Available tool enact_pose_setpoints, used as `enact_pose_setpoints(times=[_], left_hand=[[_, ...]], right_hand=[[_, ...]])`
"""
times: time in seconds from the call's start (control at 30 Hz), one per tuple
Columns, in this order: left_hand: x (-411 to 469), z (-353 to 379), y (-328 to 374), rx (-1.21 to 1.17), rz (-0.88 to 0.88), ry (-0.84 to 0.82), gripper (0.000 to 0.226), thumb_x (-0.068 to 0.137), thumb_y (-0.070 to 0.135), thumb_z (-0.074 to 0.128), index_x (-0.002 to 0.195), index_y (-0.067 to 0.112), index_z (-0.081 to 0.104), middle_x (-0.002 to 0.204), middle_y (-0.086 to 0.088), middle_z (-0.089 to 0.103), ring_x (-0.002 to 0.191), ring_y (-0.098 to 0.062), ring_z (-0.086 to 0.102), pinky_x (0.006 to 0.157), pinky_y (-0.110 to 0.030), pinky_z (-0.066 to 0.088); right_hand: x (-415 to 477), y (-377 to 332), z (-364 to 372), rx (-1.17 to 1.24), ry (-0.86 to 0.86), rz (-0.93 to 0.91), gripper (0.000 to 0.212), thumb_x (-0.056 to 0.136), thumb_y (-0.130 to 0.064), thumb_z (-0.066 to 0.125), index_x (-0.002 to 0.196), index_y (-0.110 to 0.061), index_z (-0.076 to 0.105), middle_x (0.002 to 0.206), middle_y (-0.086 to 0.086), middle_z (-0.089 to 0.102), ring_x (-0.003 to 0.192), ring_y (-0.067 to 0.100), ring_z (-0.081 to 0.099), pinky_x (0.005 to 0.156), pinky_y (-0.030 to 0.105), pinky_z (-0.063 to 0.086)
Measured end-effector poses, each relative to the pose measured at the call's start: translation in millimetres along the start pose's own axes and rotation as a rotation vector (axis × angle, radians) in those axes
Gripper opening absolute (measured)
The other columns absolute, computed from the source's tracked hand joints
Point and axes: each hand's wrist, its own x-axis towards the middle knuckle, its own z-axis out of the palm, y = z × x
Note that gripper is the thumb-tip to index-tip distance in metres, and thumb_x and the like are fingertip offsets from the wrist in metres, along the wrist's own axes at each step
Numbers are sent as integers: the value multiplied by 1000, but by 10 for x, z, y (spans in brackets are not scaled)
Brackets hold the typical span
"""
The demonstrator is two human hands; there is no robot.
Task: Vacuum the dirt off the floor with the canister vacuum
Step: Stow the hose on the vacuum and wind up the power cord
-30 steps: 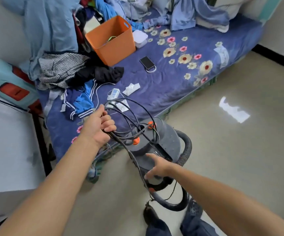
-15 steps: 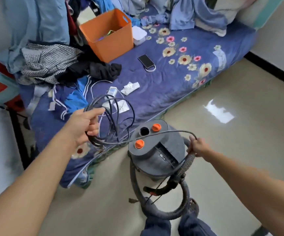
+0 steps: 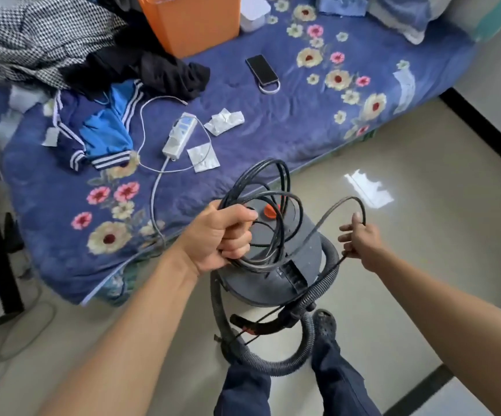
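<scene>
My left hand (image 3: 222, 235) is fisted tight around a coil of black power cord (image 3: 277, 235), held just above the canister vacuum (image 3: 276, 283). My right hand (image 3: 360, 240), arm stretched out, pinches 1 loose loop of the same cord, the other fingers half spread. The vacuum stands on the floor (image 3: 423, 235) between my feet and the bed (image 3: 273, 115), with its ribbed hose (image 3: 276, 367) curling around its base. The orange bin (image 3: 189, 28) sits on the bed; its top is cut off, so I cannot tell what it holds. Bare floor opens to my right, bounded by the bed's edge.
</scene>
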Motion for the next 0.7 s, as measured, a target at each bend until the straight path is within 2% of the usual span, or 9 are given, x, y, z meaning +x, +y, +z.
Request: enact_pose_setpoints(times=[0.13,0.23,0.3,0.37,0.47,0.57,0.63,0.7], left_hand=[[321,351,20,-205,-21,-77,46,74,8,61,60,22,19,45,5,10,32,-8,11,33,-12,19],[627,435,-287,-315,-74,-31,42,77,10,60,52,21,29,44,6,11,33,-9,10,31,-13,17],[819,356,-653,-334,-155,171,39,79,14,50,42,20,41,39,7,11,29,-7,10,33,-17,8],[933,167,-1067,-365,-206,389,41,79,14,48,40,22,37,35,8,18,25,-4,16,34,-15,7],[987,-176,-1595,-324,-257,660,39,83,11,52,49,21,36,37,8,19,26,-4,16,34,-12,10],[927,-398,-2029,-127,-267,1022,35,91,10,61,63,17,42,41,5,24,31,-9,20,34,-15,21],[880,-475,-2259,95,-288,1255,24,86,17,71,72,8,53,43,-2,38,33,-16,36,40,-22,34],[866,-538,-2441,304,-338,1439,26,80,25,77,79,7,58,61,-9,57,52,-26,58,52,-29,43]], right_hand=[[118,44,-279,43,-13,32,55,108,-45,27,88,-4,58,71,11,55,54,21,43,54,35,47],[359,41,-409,55,-24,68,47,110,-35,29,96,-1,58,70,12,54,52,21,44,48,34,50],[557,50,-451,33,-59,99,45,109,-39,30,94,-4,56,69,12,54,50,20,42,51,32,49],[764,61,-445,-10,-120,105,42,109,-40,30,98,-7,53,70,13,57,48,20,39,49,30,48],[1099,52,-352,-146,-195,19,32,109,-30,34,106,-6,54,71,13,57,51,20,42,55,32,46],[1338,-37,-54,-269,-260,-153,29,107,-30,40,118,-9,57,79,12,62,57,20,51,57,34,46],[1381,-160,275,-354,-332,-293,41,104,-45,43,127,-14,57,100,14,67,77,26,63,73,40,51],[1355,-275,661,-483,-410,-459,55,100,-56,45,138,-17,52,126,14,63,113,30,61,98,41,48]])
